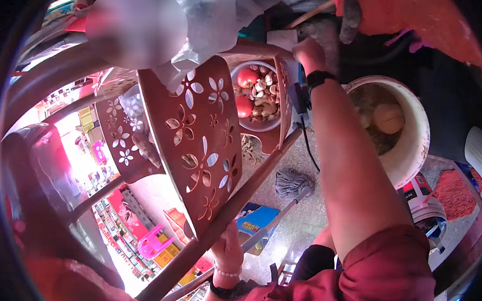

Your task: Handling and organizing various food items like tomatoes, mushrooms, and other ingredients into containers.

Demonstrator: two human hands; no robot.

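Brown plastic panel with flower-shaped cutouts [203,135], left of centre. Long brown tubular rail [253,184], diagonal, beside panel. Round white bucket [416,142], at right. Left hand [227,248], at rail; grip cannot be told. Right hand [310,54], fingers curled; hold unclear.

A pink plastic stool [155,242], grey mop [293,183] and red mat [454,193] show.

A person's left hand [227,248] meets a long brown rail [258,176], the right hand [310,52] extended near a round, pale-rimmed bowl [263,129] of red tomatoes [247,78].
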